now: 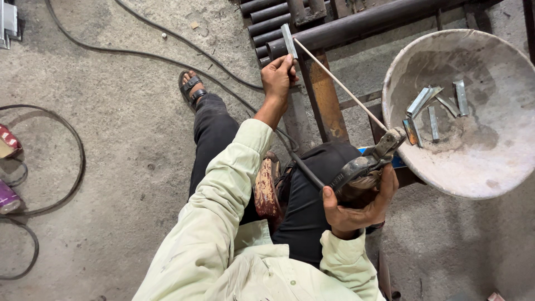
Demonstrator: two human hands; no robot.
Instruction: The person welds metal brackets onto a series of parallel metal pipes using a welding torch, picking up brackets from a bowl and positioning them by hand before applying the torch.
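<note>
My left hand (278, 75) pinches a short flat metal strip (288, 40) against a dark steel pipe (356, 25). My right hand (356, 206) is closed around a welding electrode holder (368, 159). A long thin welding rod (340, 83) runs from the holder's jaws up and left, and its tip touches the strip near the pipe. A black cable (304, 167) leaves the holder toward my lap. Both sleeves are pale green.
A wide metal bowl (485, 173) at the right holds several cut metal strips (434, 108). More dark pipes (267, 22) lie stacked at the top. A rusty upright bar (326, 100) stands below the pipe. Black cables (72, 161) loop over the concrete floor. My sandalled foot (190, 86) rests there.
</note>
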